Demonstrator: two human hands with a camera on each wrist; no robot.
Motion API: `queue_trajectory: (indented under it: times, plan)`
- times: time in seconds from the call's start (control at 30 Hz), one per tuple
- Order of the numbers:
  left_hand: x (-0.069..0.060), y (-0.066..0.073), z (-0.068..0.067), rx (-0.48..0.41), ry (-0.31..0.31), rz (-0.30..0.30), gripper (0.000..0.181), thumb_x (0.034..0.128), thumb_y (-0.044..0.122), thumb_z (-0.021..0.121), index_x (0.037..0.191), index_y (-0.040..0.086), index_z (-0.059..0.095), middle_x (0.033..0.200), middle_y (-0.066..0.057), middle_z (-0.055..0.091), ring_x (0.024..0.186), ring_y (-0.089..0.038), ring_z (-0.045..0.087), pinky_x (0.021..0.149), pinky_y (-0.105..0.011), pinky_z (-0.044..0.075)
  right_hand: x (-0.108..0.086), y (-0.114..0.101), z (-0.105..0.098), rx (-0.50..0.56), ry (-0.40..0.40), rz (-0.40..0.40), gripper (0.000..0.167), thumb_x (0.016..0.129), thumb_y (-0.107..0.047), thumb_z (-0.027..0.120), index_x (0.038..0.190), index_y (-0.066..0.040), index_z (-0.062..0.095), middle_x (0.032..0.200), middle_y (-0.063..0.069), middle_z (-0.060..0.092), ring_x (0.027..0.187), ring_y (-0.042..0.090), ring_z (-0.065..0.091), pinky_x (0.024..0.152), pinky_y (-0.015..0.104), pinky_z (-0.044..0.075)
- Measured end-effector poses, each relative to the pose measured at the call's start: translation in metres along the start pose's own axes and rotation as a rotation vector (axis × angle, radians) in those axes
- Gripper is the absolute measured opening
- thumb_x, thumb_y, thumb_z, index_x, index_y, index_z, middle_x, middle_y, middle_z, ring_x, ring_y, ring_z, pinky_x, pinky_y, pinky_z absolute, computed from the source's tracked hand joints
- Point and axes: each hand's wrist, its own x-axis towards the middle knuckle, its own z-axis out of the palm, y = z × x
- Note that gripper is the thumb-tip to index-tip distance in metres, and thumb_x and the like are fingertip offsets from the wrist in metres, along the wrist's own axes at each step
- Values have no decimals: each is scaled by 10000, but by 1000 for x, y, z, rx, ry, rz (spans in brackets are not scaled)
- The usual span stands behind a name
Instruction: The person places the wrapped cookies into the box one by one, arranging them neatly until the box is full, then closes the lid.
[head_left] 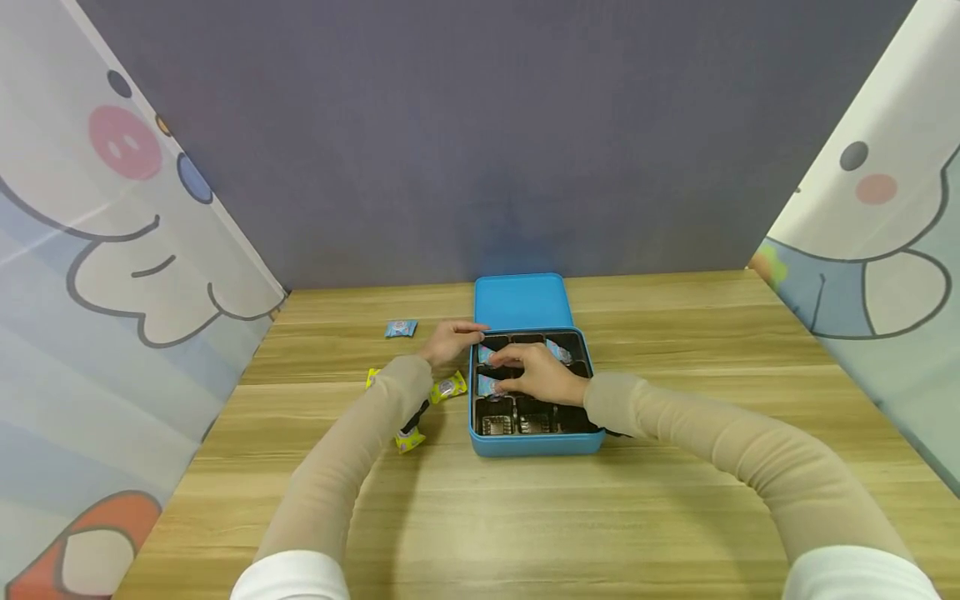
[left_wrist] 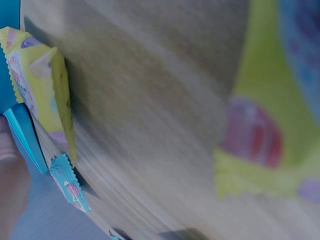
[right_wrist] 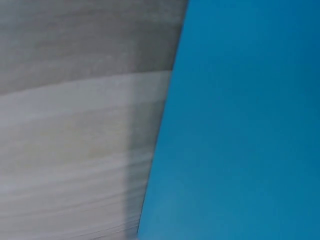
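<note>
Head: the right hand (head_left: 543, 377), thumb and fingers parted (nothing visibly pinched), reaches over a blue packet (head_left: 486, 386) inside the box (head_left: 536, 447); the left hand (head_left: 452, 340), loosely extended, touches the box's corner. Left wrist: yellow packets (left_wrist: 42, 87). Right wrist: blue surface (right_wrist: 235, 125).

Snug beige fabric sleeves (head_left: 345, 450), softly wrinkled, cover my forearms down to the wrists. Above them show white cloth sleeve ends (head_left: 292, 575). My left hand (head_left: 450, 341) and right hand (head_left: 547, 375) are bare.

You see a smooth, plastic-looking box (head_left: 536, 447), its glossy plastic tray (head_left: 535, 423), shiny film wrappers (head_left: 448, 387) and a smooth wood-grain tabletop (head_left: 675, 517).
</note>
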Motion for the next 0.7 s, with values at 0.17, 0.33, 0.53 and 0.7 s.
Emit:
queue_trajectory:
  times: [0.17,0.33,0.53,0.7]
  plan:
    - [6,-11,-1,10,4,30,270,913,223,570,1155,141,657,1282,-57,557,1157,-229,515,923,-385,458,0,2,-1,12,-1,-17,406,797,-176,709,1168,-54,600,1172,81,612,1080,219,591,931,241,476]
    - [4,-5,0,7,4,-12,288,921,191,558,1188,113,633,1313,-76,531,1187,-255,493,964,-424,435,0,4,-1,35,0,-20,394,801,-174,704,1165,-62,602,1164,71,613,1071,209,593,934,243,474]
    - [5,-7,-1,44,17,-24,292,924,196,553,1196,123,628,1318,-70,527,1186,-250,492,953,-406,437,1,2,-2,46,-2,-20,367,813,-149,692,1158,-56,607,1155,76,618,1055,202,600,928,237,477]
    - [5,-7,0,49,11,-16,302,925,191,547,1206,106,619,1314,-91,527,1166,-264,506,925,-406,452,-1,0,-5,75,-21,-9,376,824,-150,677,1178,-47,604,1166,90,622,1056,207,606,919,234,483]
